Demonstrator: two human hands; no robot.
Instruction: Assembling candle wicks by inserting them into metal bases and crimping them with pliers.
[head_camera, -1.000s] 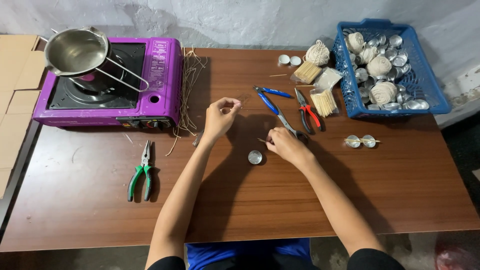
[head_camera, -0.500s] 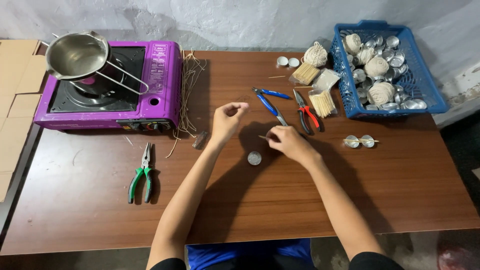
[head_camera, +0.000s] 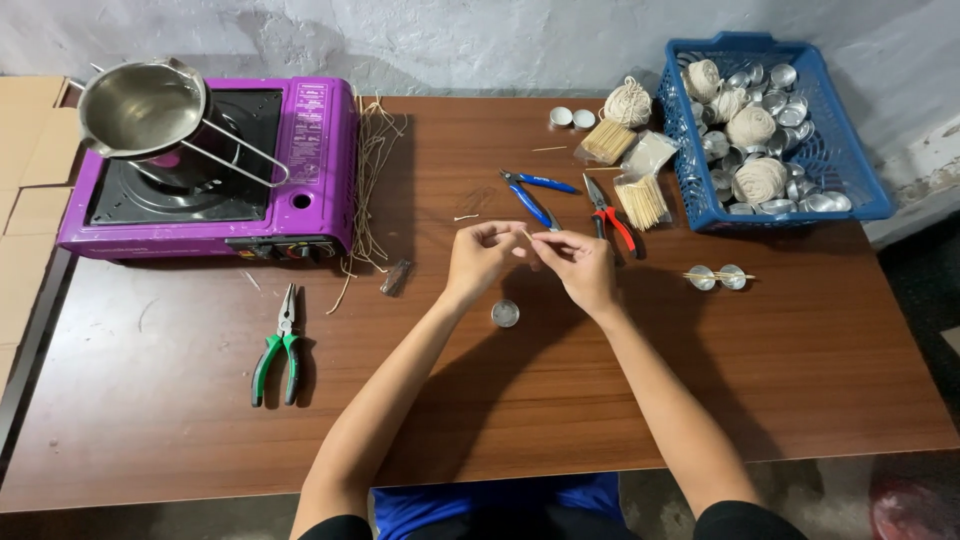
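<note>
My left hand (head_camera: 482, 258) and my right hand (head_camera: 578, 265) meet above the middle of the brown table (head_camera: 150, 400). Between their fingertips they pinch a thin wooden stick (head_camera: 528, 236); a piece of wick may be with it, but that is too small to tell. Just below the hands a small round metal cup (head_camera: 505, 313) lies on the table. Blue-handled cutters (head_camera: 533, 193) and red-handled pliers (head_camera: 610, 213) lie just beyond the hands.
A purple gas stove (head_camera: 300, 170) with a steel pot (head_camera: 140, 108) stands at the back left, loose wicks (head_camera: 372, 170) beside it. Green pliers (head_camera: 279, 347) lie front left. A blue basket (head_camera: 860, 190) with string balls and metal cups stands back right. Two cups with a stick (head_camera: 718, 276) lie right.
My hands were apart, the left raised and the right near the table. They have come together, and both now pinch the stick above the metal cup.
</note>
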